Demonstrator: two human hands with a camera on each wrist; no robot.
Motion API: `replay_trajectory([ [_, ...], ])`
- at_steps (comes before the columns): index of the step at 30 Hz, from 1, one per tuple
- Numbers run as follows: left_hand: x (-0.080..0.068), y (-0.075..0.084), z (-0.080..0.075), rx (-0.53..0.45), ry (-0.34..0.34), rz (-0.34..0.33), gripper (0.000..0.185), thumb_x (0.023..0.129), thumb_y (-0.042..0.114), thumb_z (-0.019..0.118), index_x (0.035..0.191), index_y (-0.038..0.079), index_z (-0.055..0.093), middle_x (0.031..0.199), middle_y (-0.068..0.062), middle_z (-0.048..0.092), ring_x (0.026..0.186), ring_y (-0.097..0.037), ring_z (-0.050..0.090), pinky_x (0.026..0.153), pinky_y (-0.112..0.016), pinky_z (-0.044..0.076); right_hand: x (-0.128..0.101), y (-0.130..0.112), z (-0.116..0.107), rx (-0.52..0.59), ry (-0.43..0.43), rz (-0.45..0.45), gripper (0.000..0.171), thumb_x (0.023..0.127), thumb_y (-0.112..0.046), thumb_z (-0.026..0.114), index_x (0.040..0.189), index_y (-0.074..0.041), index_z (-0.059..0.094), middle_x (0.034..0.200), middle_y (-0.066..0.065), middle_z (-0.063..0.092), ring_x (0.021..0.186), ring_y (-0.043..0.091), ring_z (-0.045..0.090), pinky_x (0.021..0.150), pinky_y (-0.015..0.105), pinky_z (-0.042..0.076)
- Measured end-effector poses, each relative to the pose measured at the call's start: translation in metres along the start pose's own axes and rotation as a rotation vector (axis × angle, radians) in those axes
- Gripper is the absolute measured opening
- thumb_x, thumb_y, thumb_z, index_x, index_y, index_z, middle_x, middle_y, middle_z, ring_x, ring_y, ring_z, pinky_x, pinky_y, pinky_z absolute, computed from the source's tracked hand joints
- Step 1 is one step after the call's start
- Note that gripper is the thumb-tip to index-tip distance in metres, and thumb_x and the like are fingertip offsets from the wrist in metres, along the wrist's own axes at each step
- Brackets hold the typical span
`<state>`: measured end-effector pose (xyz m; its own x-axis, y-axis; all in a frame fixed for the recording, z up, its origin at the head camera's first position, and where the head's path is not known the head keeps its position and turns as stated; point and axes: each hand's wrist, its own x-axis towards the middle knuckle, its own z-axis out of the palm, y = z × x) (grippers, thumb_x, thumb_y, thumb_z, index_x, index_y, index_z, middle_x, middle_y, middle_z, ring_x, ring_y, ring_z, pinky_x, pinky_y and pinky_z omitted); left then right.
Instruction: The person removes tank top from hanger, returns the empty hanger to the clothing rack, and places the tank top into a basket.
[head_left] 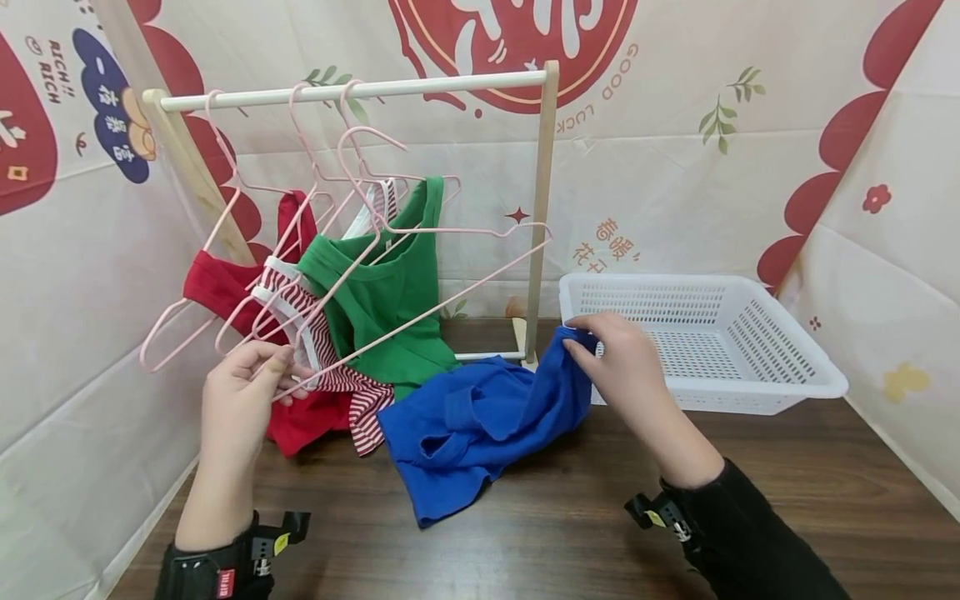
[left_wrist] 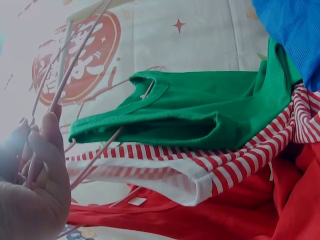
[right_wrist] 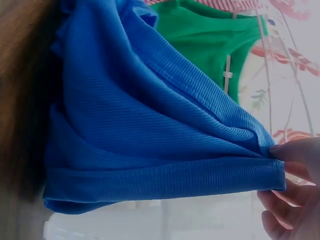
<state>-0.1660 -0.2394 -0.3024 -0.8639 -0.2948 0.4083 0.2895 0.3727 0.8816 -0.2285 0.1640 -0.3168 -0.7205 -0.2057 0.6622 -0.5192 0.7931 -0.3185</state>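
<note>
My left hand [head_left: 251, 375] grips the lower end of an empty pink wire hanger [head_left: 420, 312] that hangs from the white rail [head_left: 352, 89]; its fingers [left_wrist: 42, 150] curl round the wire. My right hand [head_left: 611, 354] pinches the edge of a blue shirt [head_left: 480, 425], lifting one side while the rest lies on the dark wooden table [head_left: 570, 525]. In the right wrist view the blue shirt [right_wrist: 150, 140] fills the frame, pinched by fingertips [right_wrist: 295, 155]. A green shirt [head_left: 386, 292], a red-and-white striped shirt [head_left: 337, 367] and a red shirt [head_left: 225, 287] hang on other pink hangers.
A white perforated plastic basket [head_left: 750, 392] stands at the right of the table, beside the rack's wooden post [head_left: 542, 208]. Printed cloth walls close in the back and both sides.
</note>
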Motion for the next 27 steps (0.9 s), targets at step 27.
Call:
replay_trajectory([
  [27, -0.006, 0.014, 0.0, 0.066, 0.102, 0.074, 0.023, 0.098, 0.025, 0.06, 0.1, 0.002, 0.063, 0.082, 0.003, 0.071, 0.066, -0.014, 0.067, 0.062, -0.018, 0.053, -0.023, 0.0, -0.008, -0.015, -0.184, 0.043, 0.025, 0.094, -0.019, 0.065, 0.112, -0.003, 0.069, 0.11, 0.014, 0.068, 0.109, 0.035, 0.059, 0.093, 0.053, 0.043],
])
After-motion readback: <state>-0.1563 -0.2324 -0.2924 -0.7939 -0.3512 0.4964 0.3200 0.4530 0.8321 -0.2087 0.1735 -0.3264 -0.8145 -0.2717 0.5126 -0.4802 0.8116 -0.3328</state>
